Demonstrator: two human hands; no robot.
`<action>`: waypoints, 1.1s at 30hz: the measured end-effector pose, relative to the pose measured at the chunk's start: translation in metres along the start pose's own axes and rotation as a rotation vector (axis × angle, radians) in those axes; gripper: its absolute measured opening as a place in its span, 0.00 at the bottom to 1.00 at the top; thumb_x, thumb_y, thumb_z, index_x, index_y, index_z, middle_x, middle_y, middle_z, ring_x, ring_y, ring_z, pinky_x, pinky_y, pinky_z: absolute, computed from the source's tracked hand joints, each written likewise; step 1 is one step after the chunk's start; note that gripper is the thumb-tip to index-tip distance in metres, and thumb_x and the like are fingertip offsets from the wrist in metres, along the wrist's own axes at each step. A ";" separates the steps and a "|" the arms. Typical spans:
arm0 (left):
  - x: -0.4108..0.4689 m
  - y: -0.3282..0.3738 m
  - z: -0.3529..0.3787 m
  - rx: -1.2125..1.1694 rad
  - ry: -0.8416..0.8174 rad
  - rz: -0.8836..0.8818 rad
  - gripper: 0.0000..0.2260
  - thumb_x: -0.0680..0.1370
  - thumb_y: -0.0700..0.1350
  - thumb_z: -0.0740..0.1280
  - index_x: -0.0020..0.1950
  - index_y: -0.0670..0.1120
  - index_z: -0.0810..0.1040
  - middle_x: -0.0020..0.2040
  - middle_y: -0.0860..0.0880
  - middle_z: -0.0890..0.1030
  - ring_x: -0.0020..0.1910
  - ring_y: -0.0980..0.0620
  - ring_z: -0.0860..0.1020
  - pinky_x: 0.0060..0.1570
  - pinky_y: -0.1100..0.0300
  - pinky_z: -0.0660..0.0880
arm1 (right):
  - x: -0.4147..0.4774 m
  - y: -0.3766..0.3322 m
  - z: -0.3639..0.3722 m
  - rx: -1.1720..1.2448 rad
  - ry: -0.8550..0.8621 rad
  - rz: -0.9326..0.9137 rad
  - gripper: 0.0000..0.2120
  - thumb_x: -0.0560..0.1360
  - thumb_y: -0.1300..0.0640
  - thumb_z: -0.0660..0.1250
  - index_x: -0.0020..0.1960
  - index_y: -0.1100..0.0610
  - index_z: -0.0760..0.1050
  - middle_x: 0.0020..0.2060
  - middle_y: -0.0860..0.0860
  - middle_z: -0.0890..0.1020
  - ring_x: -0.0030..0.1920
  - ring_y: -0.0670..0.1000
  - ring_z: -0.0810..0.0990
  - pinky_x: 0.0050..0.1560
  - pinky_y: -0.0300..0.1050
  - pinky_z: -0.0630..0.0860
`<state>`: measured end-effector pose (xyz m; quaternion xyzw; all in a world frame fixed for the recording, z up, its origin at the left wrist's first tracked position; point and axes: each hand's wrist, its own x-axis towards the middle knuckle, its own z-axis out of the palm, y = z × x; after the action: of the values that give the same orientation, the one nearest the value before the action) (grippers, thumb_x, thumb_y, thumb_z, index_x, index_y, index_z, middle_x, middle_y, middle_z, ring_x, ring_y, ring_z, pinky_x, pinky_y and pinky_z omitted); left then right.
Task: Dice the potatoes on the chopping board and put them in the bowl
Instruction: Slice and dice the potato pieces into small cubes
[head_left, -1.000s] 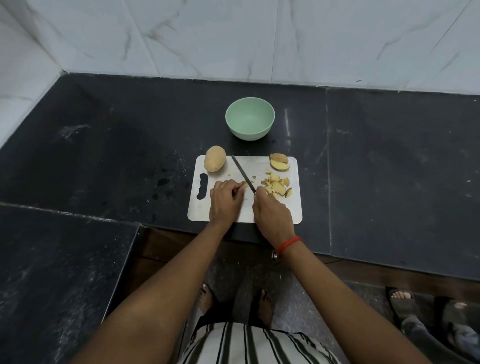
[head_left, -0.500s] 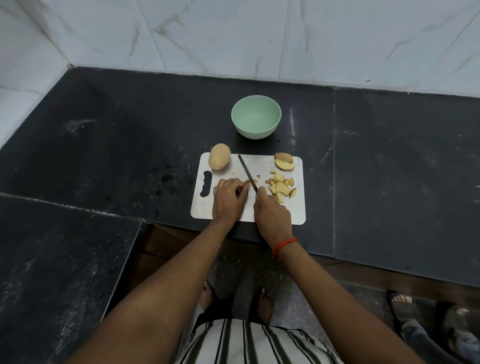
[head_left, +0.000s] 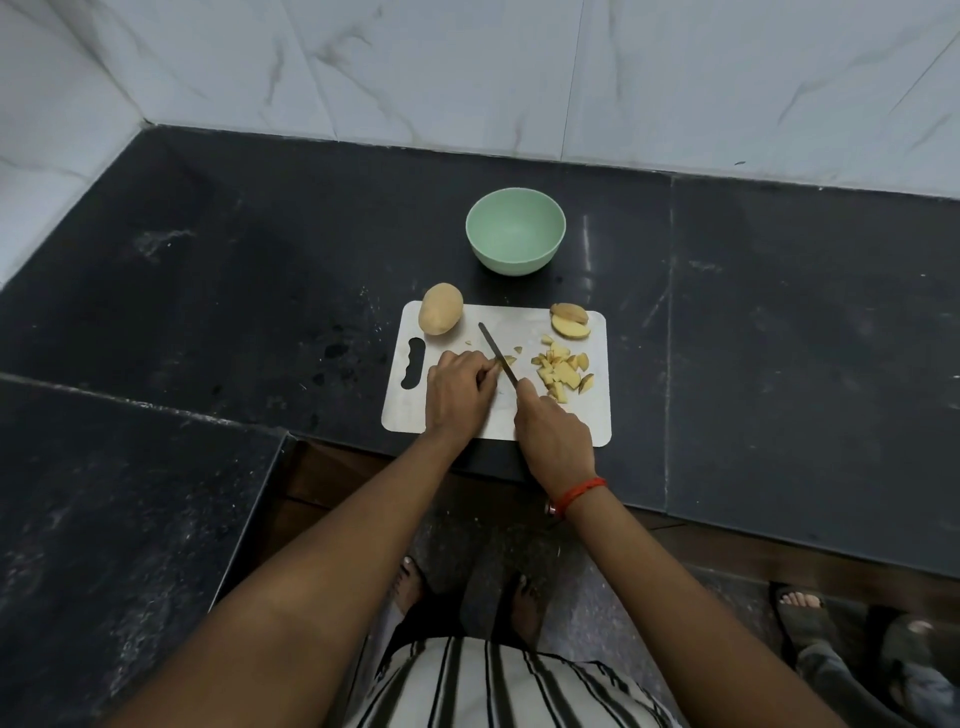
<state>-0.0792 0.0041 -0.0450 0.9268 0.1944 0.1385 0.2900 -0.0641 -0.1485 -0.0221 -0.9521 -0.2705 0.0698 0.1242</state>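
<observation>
A white chopping board (head_left: 467, 415) lies on the black counter. My left hand (head_left: 457, 392) presses a small potato piece (head_left: 506, 360) against the board; most of the piece is hidden under my fingers. My right hand (head_left: 553, 434) grips the handle of a knife (head_left: 498, 353), whose blade slants across the board beside my left fingertips. A heap of diced potato (head_left: 563, 371) lies on the board's right side. Two potato wedges (head_left: 570, 322) rest at the far right corner. A whole potato (head_left: 440, 308) sits at the far left corner. Beyond the board stands an empty green bowl (head_left: 515, 236).
The counter (head_left: 779, 338) runs to a marble wall behind and to the left, and a lower black slab (head_left: 119, 519) is at my left. Another person's sandalled feet (head_left: 800, 608) stand on the floor at the bottom right.
Both hands stay on the board, with the knife blade still beside my left fingertips. The camera has shifted slightly, so everything sits a little further right in view.
</observation>
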 end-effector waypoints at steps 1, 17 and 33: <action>0.000 0.000 0.000 0.004 -0.003 -0.005 0.12 0.83 0.51 0.65 0.40 0.49 0.76 0.38 0.55 0.77 0.44 0.52 0.70 0.47 0.50 0.70 | -0.006 0.003 0.000 -0.031 -0.004 -0.007 0.11 0.83 0.57 0.55 0.66 0.54 0.64 0.44 0.53 0.80 0.37 0.59 0.81 0.30 0.47 0.66; -0.003 -0.002 -0.006 -0.045 -0.020 0.028 0.11 0.83 0.49 0.66 0.43 0.46 0.77 0.41 0.50 0.79 0.45 0.48 0.72 0.45 0.49 0.69 | -0.072 0.027 -0.005 0.256 0.156 0.050 0.07 0.84 0.52 0.54 0.48 0.52 0.60 0.34 0.53 0.77 0.31 0.63 0.77 0.29 0.51 0.74; -0.002 -0.007 -0.001 -0.026 -0.002 0.045 0.10 0.82 0.46 0.66 0.42 0.46 0.76 0.41 0.51 0.79 0.45 0.48 0.73 0.46 0.50 0.69 | 0.004 -0.017 0.003 0.102 0.066 0.028 0.08 0.84 0.55 0.54 0.60 0.55 0.67 0.43 0.55 0.79 0.37 0.63 0.80 0.32 0.47 0.64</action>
<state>-0.0831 0.0092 -0.0485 0.9273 0.1714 0.1463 0.2990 -0.0698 -0.1322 -0.0201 -0.9501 -0.2489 0.0536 0.1804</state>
